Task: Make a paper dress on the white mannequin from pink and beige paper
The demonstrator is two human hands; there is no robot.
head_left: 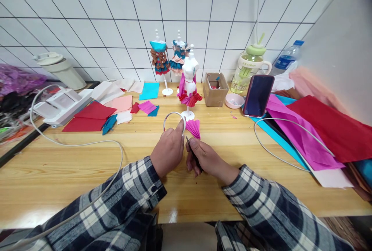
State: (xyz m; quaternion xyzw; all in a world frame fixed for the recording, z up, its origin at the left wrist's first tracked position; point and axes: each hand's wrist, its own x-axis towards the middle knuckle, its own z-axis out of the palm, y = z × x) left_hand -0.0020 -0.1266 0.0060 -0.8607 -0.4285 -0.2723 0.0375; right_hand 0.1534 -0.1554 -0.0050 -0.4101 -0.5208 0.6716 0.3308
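My left hand [169,149], its fingers closed, holds a white ring of tape [173,113] that stands up from the fingers. Close on its right, my right hand [205,157] grips a small dark pointed tool [194,156], its tip near the ring's lower edge. Just beyond the hands lies a pleated magenta paper piece [194,128]. Behind it stands a small white mannequin [190,66] with a magenta drape and a red ruffle [189,99]. What the tool is exactly cannot be made out.
Two dressed mannequins [159,57] [178,55], a cardboard box [215,90], a pink bowl [234,100], a phone [258,95] and a jug [250,68] stand at the back. Coloured sheets [334,127] lie right, paper pieces [94,115] left. Cables [120,158] cross the table.
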